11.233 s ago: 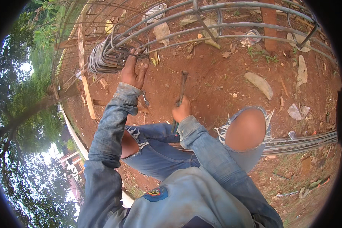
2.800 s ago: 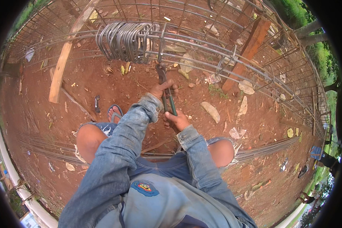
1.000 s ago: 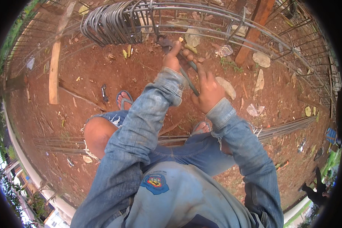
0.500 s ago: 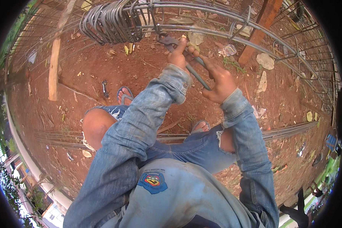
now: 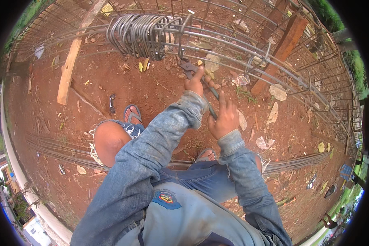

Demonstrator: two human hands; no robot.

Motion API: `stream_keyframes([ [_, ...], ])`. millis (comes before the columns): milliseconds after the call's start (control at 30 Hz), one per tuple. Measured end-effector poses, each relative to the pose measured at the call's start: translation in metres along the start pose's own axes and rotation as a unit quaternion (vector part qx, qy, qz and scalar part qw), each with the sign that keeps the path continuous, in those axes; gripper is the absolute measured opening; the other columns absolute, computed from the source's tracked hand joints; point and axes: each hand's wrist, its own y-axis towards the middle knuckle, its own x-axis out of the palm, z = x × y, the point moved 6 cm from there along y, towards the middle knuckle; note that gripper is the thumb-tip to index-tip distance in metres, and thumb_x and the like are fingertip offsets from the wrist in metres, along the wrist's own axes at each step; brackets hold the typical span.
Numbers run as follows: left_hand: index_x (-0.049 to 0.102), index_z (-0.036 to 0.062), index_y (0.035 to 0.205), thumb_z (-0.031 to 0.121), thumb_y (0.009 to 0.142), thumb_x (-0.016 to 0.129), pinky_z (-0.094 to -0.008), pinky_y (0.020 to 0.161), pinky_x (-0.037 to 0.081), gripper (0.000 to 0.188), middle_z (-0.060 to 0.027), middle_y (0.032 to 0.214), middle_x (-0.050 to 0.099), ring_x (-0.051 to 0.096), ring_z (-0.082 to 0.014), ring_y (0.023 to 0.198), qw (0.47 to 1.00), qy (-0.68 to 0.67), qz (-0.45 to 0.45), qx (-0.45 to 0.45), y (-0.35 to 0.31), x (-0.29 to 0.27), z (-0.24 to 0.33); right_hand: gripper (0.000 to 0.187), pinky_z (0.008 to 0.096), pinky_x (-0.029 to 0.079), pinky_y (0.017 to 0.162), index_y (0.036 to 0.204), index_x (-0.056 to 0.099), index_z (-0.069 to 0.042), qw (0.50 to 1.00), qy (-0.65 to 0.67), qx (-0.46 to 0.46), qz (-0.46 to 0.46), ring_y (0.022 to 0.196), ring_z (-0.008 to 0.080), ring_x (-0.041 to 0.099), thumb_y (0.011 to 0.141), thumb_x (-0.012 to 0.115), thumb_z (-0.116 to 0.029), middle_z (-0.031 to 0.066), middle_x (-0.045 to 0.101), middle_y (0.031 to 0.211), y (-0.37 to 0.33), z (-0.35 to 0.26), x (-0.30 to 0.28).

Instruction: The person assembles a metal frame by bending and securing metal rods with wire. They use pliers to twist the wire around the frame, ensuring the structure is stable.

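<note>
A pair of long-handled pincers (image 5: 189, 70) is in both my hands, with its jaws up at the lower bar of the rebar frame (image 5: 233, 45), beside a stirrup. My left hand (image 5: 195, 85) is closed round the handles just behind the jaws, thumb pointing up. Further down, my right hand (image 5: 226, 118) grips the handle end, its fingers partly extended along it. Whether the jaws bite on a wire cannot be made out. Left of the jaws, a bunch of bent steel stirrups (image 5: 137, 37) hangs packed together on the bars.
Reddish soil lies beneath, with dry leaves and litter. A wooden plank (image 5: 69, 71) supports the left side, and a brown timber post (image 5: 283, 51) the right. Long thin rods (image 5: 299, 163) run along the ground behind my feet. More rebar mesh (image 5: 336, 106) curves along the right.
The view has shifted, so the rebar frame sits lower and further right. My right hand has come down and in toward my left, and the pincers' handles look closer together.
</note>
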Motion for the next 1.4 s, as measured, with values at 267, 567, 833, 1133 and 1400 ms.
stream_keyframes([
  [267, 0.055, 0.0049, 0.078, 0.029, 0.082, 0.068, -0.0315, 0.046, 0.046, 0.028, -0.0038, 0.061, 0.054, 0.054, -0.0154, 0.05, 0.97, 0.216, -0.01, 0.108, 0.033, -0.061, -0.016, 0.061, 0.0445, 0.046, 0.07, 0.123, 0.045, -0.002, 0.956, 0.205, 0.209, 0.011, 0.081, 0.0359, 0.057, 0.066, 0.066, -0.007, 0.0161, 0.057, 0.094, -0.032, 0.006, 0.131],
  [567, 0.059, 0.0046, 0.088, 0.03, 0.077, 0.074, -0.0313, 0.052, 0.048, 0.032, -0.0029, 0.069, 0.057, 0.058, -0.0151, 0.058, 0.953, 0.256, -0.158, -0.034, 0.033, -0.076, 0.018, 0.036, 0.0373, 0.048, 0.068, 0.108, 0.056, 0.0, 0.584, 0.704, 0.259, -0.31, 0.075, 0.022, 0.061, 0.081, 0.07, -0.019, 0.0105, 0.063, 0.085, -0.038, -0.028, 0.183],
  [833, 0.053, 0.0058, 0.08, 0.026, 0.079, 0.072, -0.0335, 0.052, 0.046, 0.028, 0.0006, 0.062, 0.047, 0.05, -0.0161, 0.055, 0.958, 0.191, -0.158, -0.145, 0.017, -0.063, 0.004, 0.049, 0.0374, 0.05, 0.061, 0.106, 0.056, -0.001, 0.349, 0.784, 0.29, -0.423, 0.065, 0.0223, 0.06, 0.077, 0.073, -0.036, 0.0099, 0.061, 0.086, -0.061, -0.024, 0.192],
  [1133, 0.056, -0.0026, 0.056, 0.046, 0.066, 0.074, -0.0455, 0.054, 0.044, 0.053, -0.0142, 0.058, 0.058, 0.053, -0.0278, 0.049, 0.825, 0.54, 0.143, 0.087, 0.032, -0.075, 0.007, 0.063, 0.0392, 0.051, 0.068, 0.124, 0.046, -0.003, 0.937, 0.341, 0.066, 0.021, 0.078, 0.0359, 0.066, 0.07, 0.073, -0.019, 0.0215, 0.064, 0.099, -0.038, -0.032, 0.156],
  [1400, 0.064, 0.0028, 0.09, 0.044, 0.069, 0.077, -0.0301, 0.057, 0.047, 0.048, -0.0085, 0.077, 0.064, 0.06, -0.0161, 0.063, 0.934, 0.355, -0.008, -0.021, 0.015, -0.066, 0.039, 0.043, 0.0356, 0.054, 0.058, 0.099, 0.057, 0.001, 0.467, 0.756, 0.253, -0.383, 0.062, 0.0208, 0.066, 0.074, 0.077, -0.028, 0.0104, 0.065, 0.072, -0.042, -0.046, 0.169],
])
